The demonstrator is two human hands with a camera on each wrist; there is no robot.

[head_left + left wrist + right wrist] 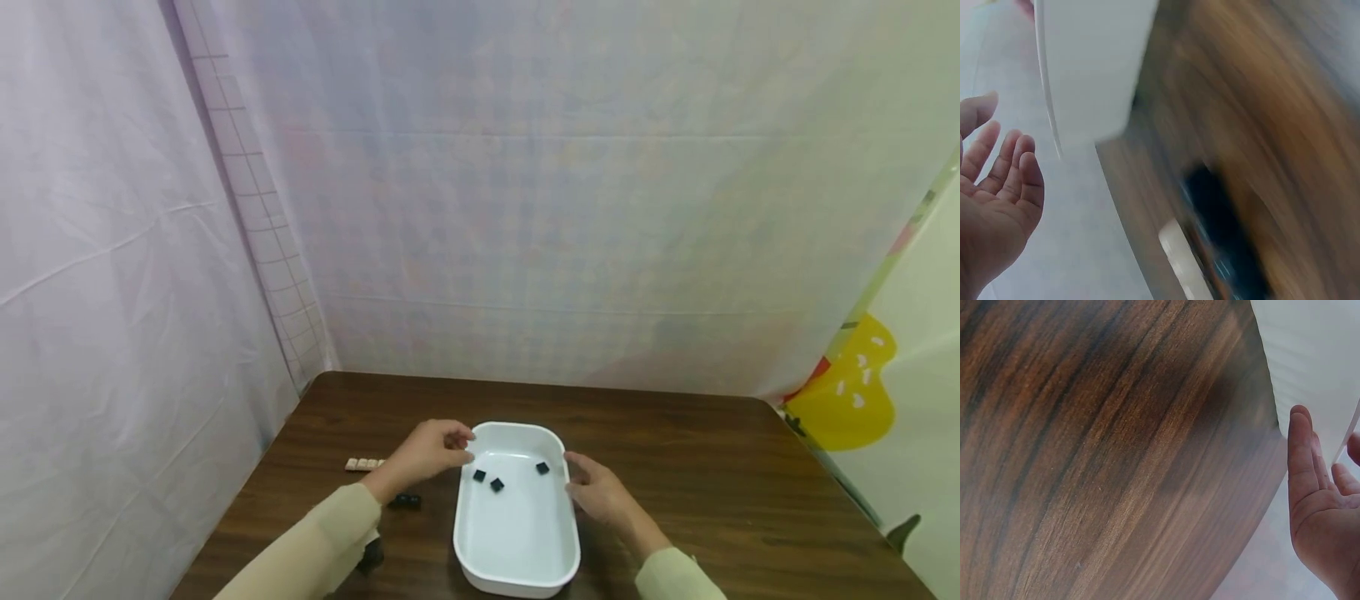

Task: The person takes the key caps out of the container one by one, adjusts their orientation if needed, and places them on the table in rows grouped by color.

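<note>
A deep white rectangular tray with rounded corners stands on the brown table. Three small black square pieces lie inside it, toward the far end. My left hand is at the tray's far left rim, fingers loosely bent and holding nothing; the left wrist view shows this hand apart from the tray wall. On the opposite side, my right hand is against the tray's right edge. Fairly straight fingers lie along the outer wall in the right wrist view, where the hand is partly cut off.
Left of the tray is a row of small cream pieces, partly covered by the left arm. A row of black pieces lies nearer the tray. Behind the wood-grain table hangs a pale curtain.
</note>
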